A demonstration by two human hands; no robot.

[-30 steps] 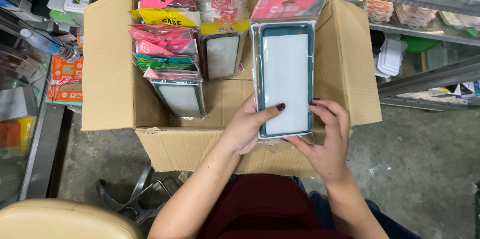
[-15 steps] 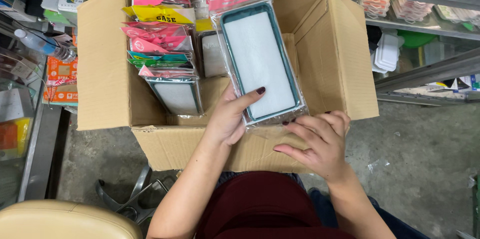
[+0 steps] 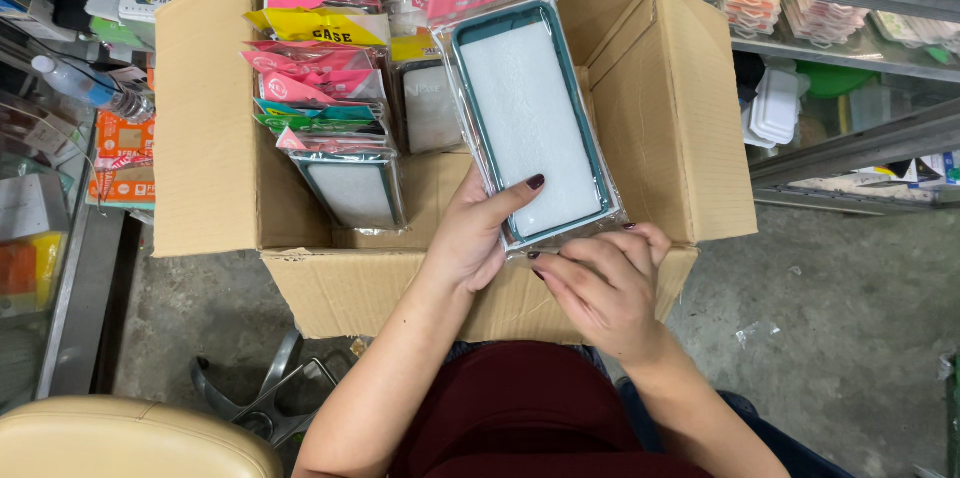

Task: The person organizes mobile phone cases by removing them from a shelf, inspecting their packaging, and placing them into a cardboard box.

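We note a packaged phone case [image 3: 530, 123], dark green with a white insert, sealed in a clear sleeve under a pink header card, held above the open cardboard box [image 3: 215, 138]. It is tilted, its header leaning toward eleven o'clock.

The left hand [image 3: 475, 233] is closed on the package at its lower left edge, thumb laid across the front face. The right hand [image 3: 600, 283] sits at five o'clock of the package, fingers curled, fingertips [image 3: 560, 256] touching its bottom edge; we cannot tell whether it truly grips.

Inside the box, at nine o'clock of the held package, a row of packaged cases [image 3: 320, 88] stands upright with pink, yellow and teal headers; the frontmost [image 3: 350, 188] shows a grey-white face. One more package [image 3: 430, 103] stands between that row and the held one.

The box rests on the person's lap, above a dark red garment [image 3: 530, 408]. A metal shelf [image 3: 850, 58] with small goods lies at two o'clock. A cream chair back [image 3: 120, 438] sits at seven o'clock, over a grey concrete floor [image 3: 850, 318].
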